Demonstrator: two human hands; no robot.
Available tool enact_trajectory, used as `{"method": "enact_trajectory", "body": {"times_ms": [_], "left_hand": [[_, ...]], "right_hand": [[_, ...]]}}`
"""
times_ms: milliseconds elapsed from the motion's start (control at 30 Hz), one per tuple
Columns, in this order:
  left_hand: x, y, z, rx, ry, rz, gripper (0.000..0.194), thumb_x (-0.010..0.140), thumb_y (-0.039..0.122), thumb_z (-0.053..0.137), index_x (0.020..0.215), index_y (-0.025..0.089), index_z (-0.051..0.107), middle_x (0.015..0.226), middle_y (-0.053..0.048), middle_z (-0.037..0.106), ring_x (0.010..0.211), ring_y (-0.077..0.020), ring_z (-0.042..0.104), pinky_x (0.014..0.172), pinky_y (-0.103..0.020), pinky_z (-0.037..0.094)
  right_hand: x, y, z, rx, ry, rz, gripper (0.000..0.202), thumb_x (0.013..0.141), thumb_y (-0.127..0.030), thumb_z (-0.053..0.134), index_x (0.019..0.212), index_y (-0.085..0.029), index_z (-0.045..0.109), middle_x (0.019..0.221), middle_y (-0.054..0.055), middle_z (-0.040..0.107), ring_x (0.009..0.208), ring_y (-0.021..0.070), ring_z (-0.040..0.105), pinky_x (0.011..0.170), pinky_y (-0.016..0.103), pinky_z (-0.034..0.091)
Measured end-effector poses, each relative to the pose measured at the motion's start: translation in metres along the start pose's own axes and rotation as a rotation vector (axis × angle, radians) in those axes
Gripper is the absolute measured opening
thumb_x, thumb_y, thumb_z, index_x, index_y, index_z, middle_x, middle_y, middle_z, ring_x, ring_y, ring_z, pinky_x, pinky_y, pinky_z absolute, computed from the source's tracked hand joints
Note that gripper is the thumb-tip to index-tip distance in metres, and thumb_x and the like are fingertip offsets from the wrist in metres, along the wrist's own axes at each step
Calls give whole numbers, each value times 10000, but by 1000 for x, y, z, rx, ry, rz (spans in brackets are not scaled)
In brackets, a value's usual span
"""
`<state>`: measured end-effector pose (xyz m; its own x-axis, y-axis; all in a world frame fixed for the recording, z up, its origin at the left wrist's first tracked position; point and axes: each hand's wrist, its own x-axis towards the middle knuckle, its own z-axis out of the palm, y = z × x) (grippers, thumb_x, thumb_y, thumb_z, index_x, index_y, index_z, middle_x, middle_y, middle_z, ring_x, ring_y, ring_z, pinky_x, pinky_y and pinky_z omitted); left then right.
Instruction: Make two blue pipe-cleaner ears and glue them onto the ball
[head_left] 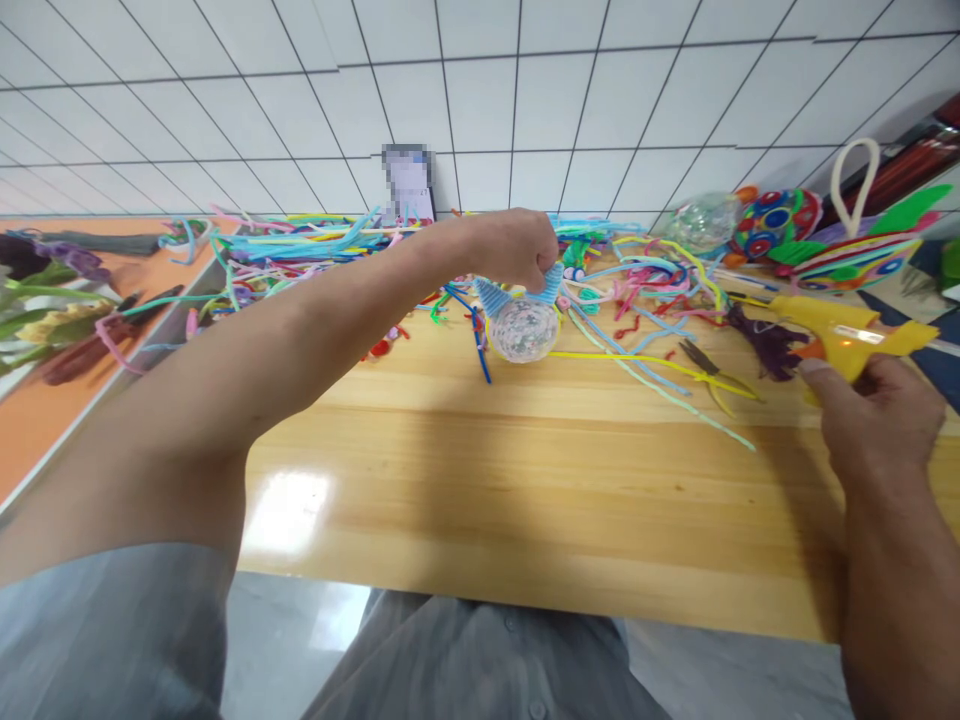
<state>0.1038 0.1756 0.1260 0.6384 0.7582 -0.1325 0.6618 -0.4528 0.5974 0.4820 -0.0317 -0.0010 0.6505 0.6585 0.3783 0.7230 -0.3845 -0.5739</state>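
A clear, textured round piece point(523, 330) with a yellow rim lies on the wooden table point(420, 450), with two light-blue ribbed triangles point(492, 298) at its top. Over the right triangle is my left hand point(521, 248), fingers closed and pinched at that triangle's upper edge. My right hand point(881, 405) is wrapped round the handle of a yellow glue gun point(832, 325) at the right, its nozzle pointing left. A yellow stem point(607, 356) runs right from the round piece.
Colourful pipe cleaners point(315, 245) are heaped along the tiled wall. Yellow-handled pliers point(716, 375) lie left of my right hand. A phone point(409, 185) leans on the wall. Decorated crafts point(776, 222) stand at the back right; artificial flowers point(45, 325) lie on an orange surface at left.
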Motion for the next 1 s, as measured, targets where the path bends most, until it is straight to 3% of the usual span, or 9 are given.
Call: {"method": "enact_trajectory", "body": {"times_ms": [100, 233, 333, 467, 633, 700, 833, 1000], "left_hand": [[3, -1, 1, 108, -54, 5, 349, 782, 48, 852, 623, 191, 578, 514, 30, 382, 845, -157, 372, 835, -345, 284], [6, -3, 1, -53, 17, -33, 213, 847, 107, 823, 720, 159, 660, 547, 12, 448, 879, -172, 412, 829, -346, 283], [10, -6, 0, -8, -22, 25, 114, 875, 186, 808, 824, 125, 726, 624, -24, 539, 914, -185, 439, 802, -345, 275], [20, -14, 1, 64, -75, 110, 165, 843, 292, 837, 856, 148, 759, 659, -31, 595, 893, -181, 454, 770, -331, 278], [31, -17, 1, -132, -6, 37, 205, 724, 62, 871, 673, 167, 701, 520, 10, 476, 861, -178, 477, 789, -337, 277], [33, -13, 1, -94, -48, 26, 283, 680, -29, 853, 605, 174, 670, 488, 17, 440, 848, -177, 469, 795, -346, 269], [32, -5, 1, 168, -175, 152, 373, 676, -51, 832, 500, 186, 604, 445, 10, 415, 794, -162, 416, 778, -358, 257], [29, -7, 2, 95, -71, 217, 370, 639, -98, 837, 532, 178, 616, 452, 39, 401, 748, -139, 400, 759, -322, 274]], "right_hand": [[-3, -12, -4, 17, 27, 95, 268, 680, -405, 716, 660, -223, 520, 578, -54, 385, 555, 117, 328, 573, 329, 266], [-4, -21, -5, 13, 34, 92, 294, 665, -362, 722, 599, -241, 462, 548, -61, 366, 544, 122, 318, 570, 331, 262], [-3, -23, -4, -7, 54, 107, 313, 633, -298, 737, 558, -248, 437, 525, -68, 354, 530, 123, 315, 559, 327, 257], [-6, -32, -6, 25, 48, 146, 277, 644, -244, 749, 582, -242, 479, 533, -75, 364, 531, 123, 314, 559, 321, 252], [-9, -40, -10, 47, 39, 182, 297, 690, -163, 775, 604, -240, 501, 538, -82, 364, 535, 124, 307, 577, 335, 252], [-8, -38, -9, 39, 36, 177, 327, 717, -137, 793, 603, -240, 505, 540, -85, 370, 535, 123, 319, 587, 345, 261], [-5, -37, -9, 13, 27, 197, 392, 745, -83, 832, 590, -242, 509, 531, -93, 375, 520, 112, 324, 589, 361, 271], [-7, -44, -13, 6, 8, 206, 479, 773, -85, 849, 547, -247, 459, 516, -97, 361, 516, 98, 310, 592, 371, 264]]}}
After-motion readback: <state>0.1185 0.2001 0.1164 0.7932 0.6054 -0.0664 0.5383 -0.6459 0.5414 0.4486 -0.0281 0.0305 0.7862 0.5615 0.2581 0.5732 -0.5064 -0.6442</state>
